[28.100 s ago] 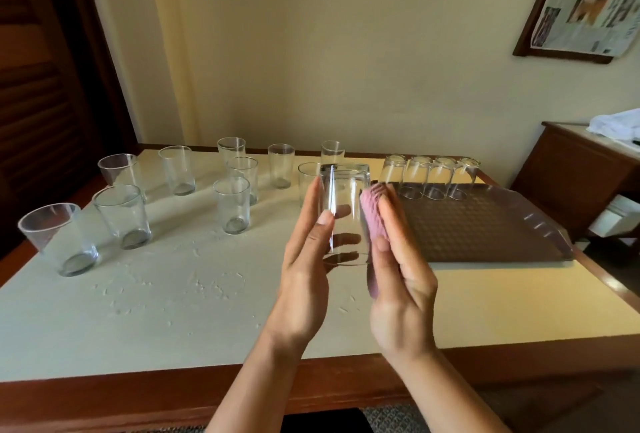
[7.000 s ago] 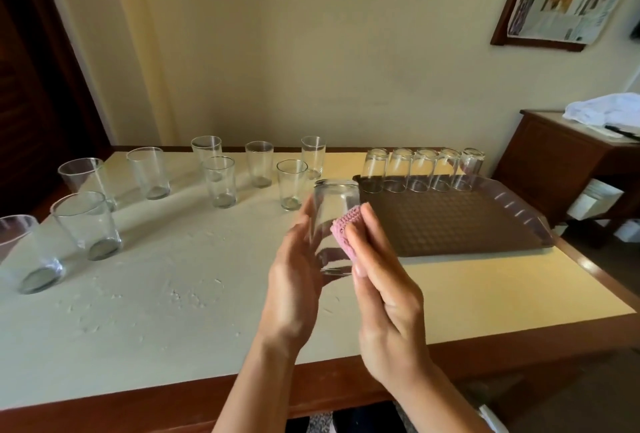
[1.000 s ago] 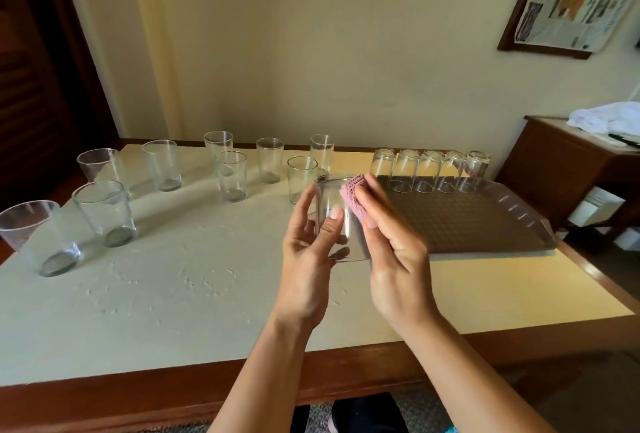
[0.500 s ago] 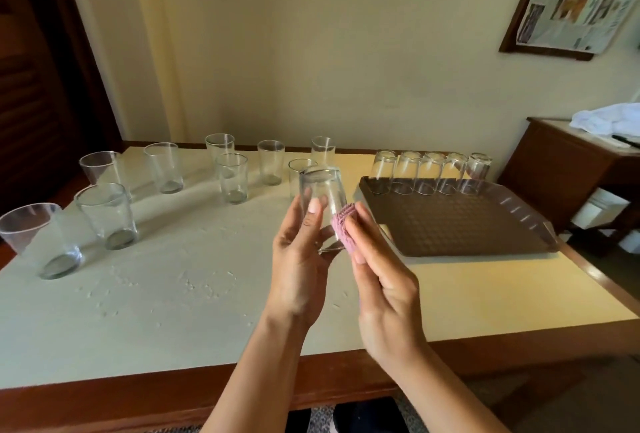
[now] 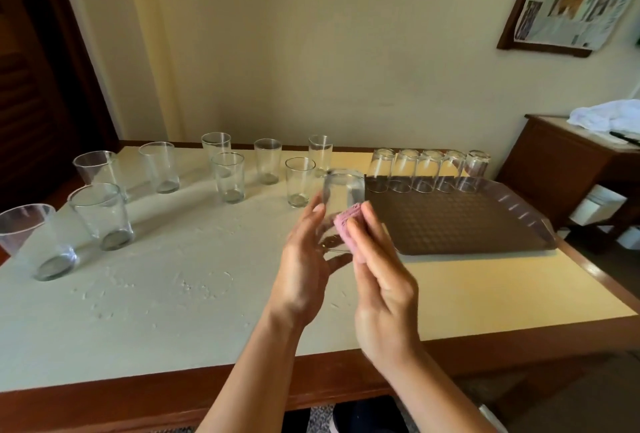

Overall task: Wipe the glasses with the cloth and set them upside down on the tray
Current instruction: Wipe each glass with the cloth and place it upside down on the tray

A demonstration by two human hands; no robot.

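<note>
Above the table's middle my left hand (image 5: 304,266) holds a clear glass (image 5: 343,197), fingers curled round its left side. Against the glass's right side my right hand (image 5: 381,280) presses a small pink cloth (image 5: 349,225), gripped under the fingers. To the right lies the dark tray (image 5: 460,225). Along the tray's far edge stand several glasses upside down (image 5: 427,171). Several more glasses stand upright on the table's left and back part (image 5: 228,176).
The table (image 5: 173,294) has water marks on its pale top and a wooden rim at the front. A brown side cabinet (image 5: 568,169) with a white cloth on it stands at the right. A wall lies close behind the table.
The glass has turned between my hands and sits a little further right; the cloth moved along its side. The glasses on the table and tray stand as before.
</note>
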